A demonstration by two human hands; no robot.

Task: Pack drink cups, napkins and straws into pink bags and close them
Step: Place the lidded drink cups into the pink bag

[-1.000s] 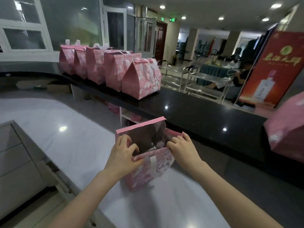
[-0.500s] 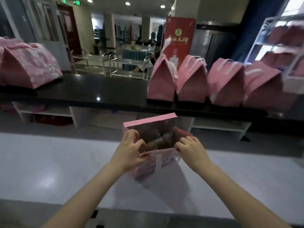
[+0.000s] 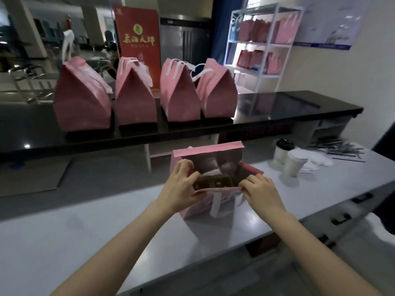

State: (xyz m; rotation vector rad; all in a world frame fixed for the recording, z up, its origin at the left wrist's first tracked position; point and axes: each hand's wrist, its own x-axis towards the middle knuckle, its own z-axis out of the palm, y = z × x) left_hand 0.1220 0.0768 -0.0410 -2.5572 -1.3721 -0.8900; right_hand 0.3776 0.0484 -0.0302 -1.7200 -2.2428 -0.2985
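An open pink bag (image 3: 198, 208) stands on the white counter (image 3: 64, 242) in front of me. My left hand (image 3: 181, 189) pinches the left end of its near rim, and my right hand (image 3: 259, 192) pinches the right end. Inside the bag I see a brown cup holder (image 3: 215, 182) and something white behind it. The far flap stands upright. Two white drink cups (image 3: 294, 164) stand to the right on the counter, next to white napkins (image 3: 316, 161) and dark straws (image 3: 339, 149).
Several closed pink bags (image 3: 136, 97) stand in a row on the black upper counter (image 3: 277, 112). A white shelf rack (image 3: 263, 41) at the back right holds more pink bags. A red poster (image 3: 137, 37) stands behind the row. Drawers with black handles (image 3: 342, 217) line the counter's right edge.
My view has swung to the right, bringing the cups, napkins, straws and shelf rack into sight. Both hands have kept their hold on the open bag's near rim.
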